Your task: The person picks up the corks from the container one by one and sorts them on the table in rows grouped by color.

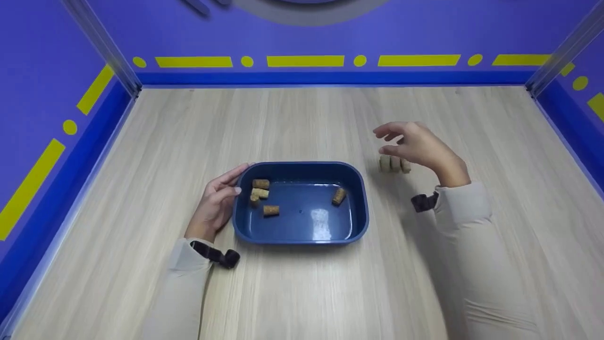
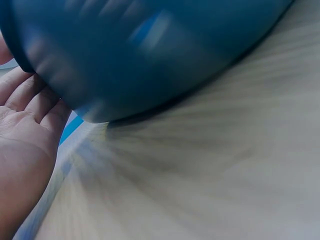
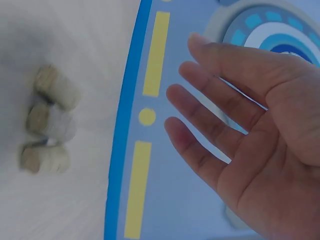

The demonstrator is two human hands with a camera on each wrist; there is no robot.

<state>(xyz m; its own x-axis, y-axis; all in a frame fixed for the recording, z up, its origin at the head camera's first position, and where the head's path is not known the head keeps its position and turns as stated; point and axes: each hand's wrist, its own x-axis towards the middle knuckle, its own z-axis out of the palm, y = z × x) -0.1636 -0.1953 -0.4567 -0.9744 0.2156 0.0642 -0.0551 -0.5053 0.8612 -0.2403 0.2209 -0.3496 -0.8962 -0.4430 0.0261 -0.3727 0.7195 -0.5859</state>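
On my feeds, the left hand pinches the left edge of the blue plastic tub, thumb at the rim, fingers along the outer wall. To the tub's right, the right hand hovers by three corks in a row on the tabletop, its fingers loosely spread. Inside the tub I count four corks at left, a fifth cork at right.

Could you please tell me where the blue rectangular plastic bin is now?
In the head view, the blue bin sits near centre on the pale wood-grain table, the left hand holding its left end, three tan cylindrical corks off its far right corner.
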